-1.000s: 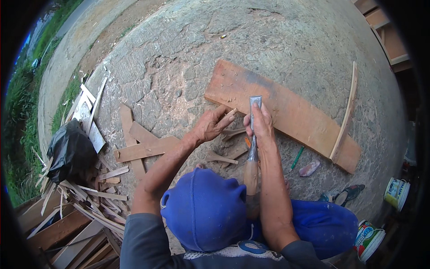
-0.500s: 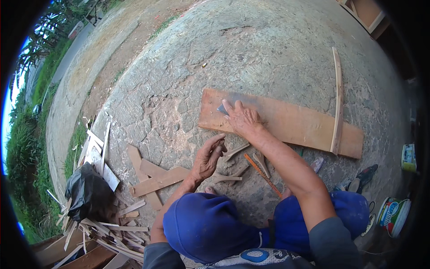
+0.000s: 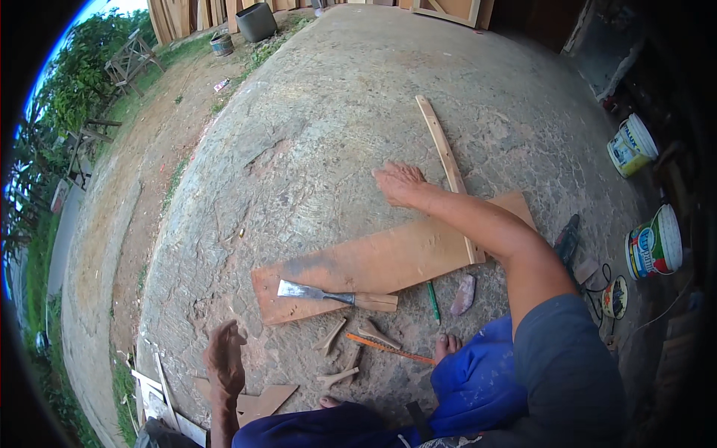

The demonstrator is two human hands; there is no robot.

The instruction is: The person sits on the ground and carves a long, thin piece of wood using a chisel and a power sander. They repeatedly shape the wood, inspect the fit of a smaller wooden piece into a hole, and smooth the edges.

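open-air woodworking spot on a rough concrete yard.
site type indicated by a wide chisel (image 3: pixel 337 297) resting on a wooden board (image 3: pixel 396 255), wood offcuts (image 3: pixel 270 400) on the cracked concrete (image 3: pixel 328 142), a green pencil (image 3: pixel 434 301) and a corded power tool (image 3: pixel 567 240) nearby; planks (image 3: pixel 193 13) stand upright at the far edge, reused-looking buckets (image 3: pixel 654 245) line the right side near a dark doorway (image 3: pixel 539 26), and an earth strip (image 3: pixel 138 160) with leafy growth (image 3: pixel 84 78) and sky confirms outdoors.
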